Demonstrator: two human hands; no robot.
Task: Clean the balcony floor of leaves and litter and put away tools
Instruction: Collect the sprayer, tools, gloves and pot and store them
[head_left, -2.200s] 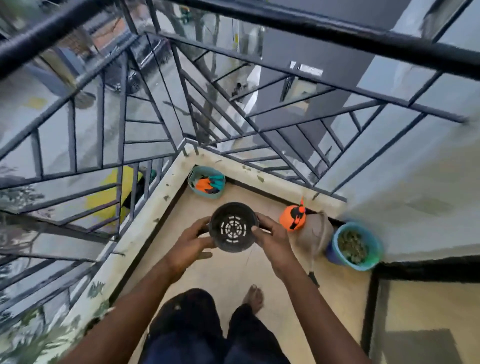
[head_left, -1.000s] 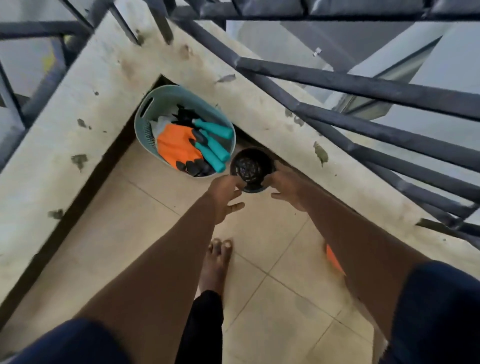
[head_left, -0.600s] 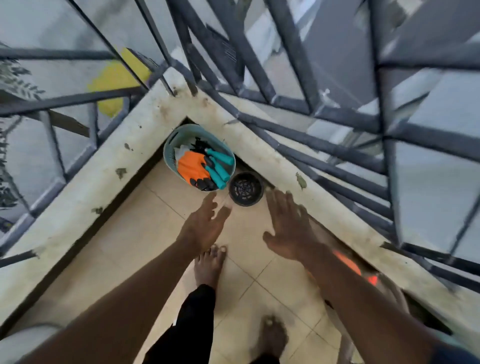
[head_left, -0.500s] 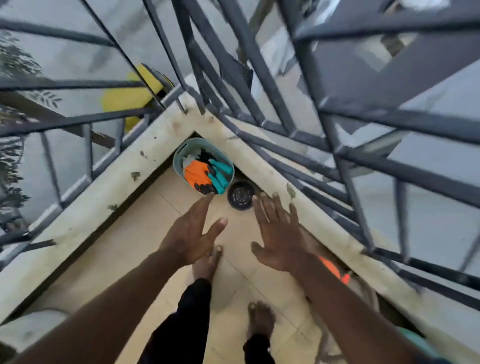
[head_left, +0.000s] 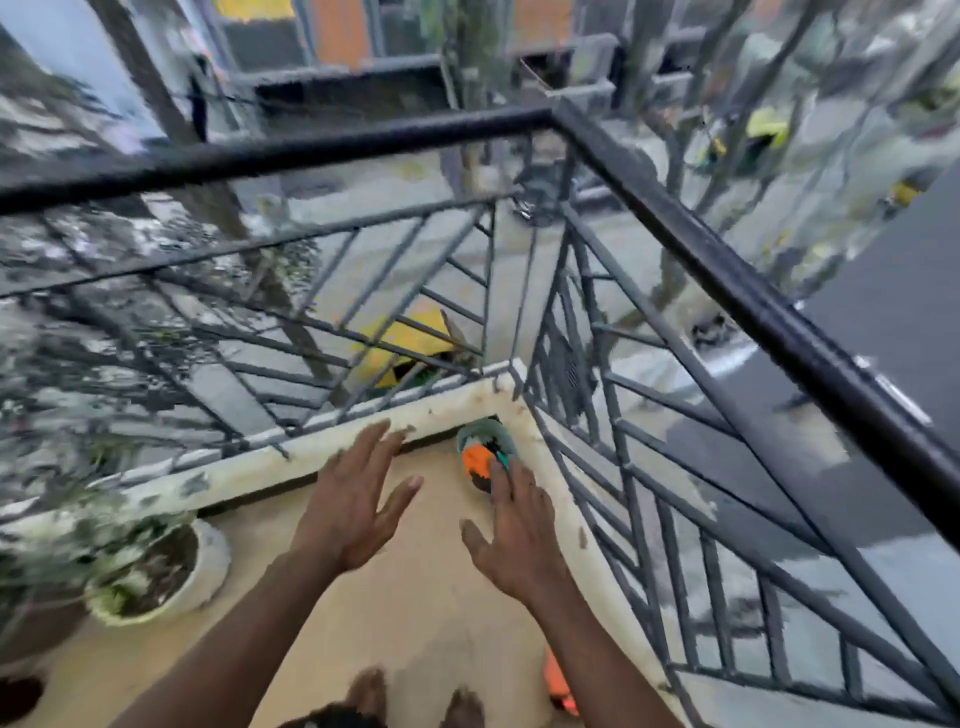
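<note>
The picture is blurred by head motion. A teal basket (head_left: 480, 434) with orange and teal tools sits in the balcony's far corner. My left hand (head_left: 358, 501) and my right hand (head_left: 517, 535) hover above the tan floor (head_left: 415, 613) with fingers spread and hold nothing. My right fingertips overlap the basket's near edge in the image. The small black pot is hidden behind my right hand or out of sight.
A dark metal railing (head_left: 675, 218) on a pale stained ledge (head_left: 291, 452) bounds the corner on two sides. A white pot with a plant (head_left: 156, 571) stands at the left. An orange object (head_left: 556, 680) lies by the right ledge. My feet show at the bottom.
Both hands set the black pot down beside the basket, let go and drew back open. My view has since risen and swung left, bringing the potted plant into sight.
</note>
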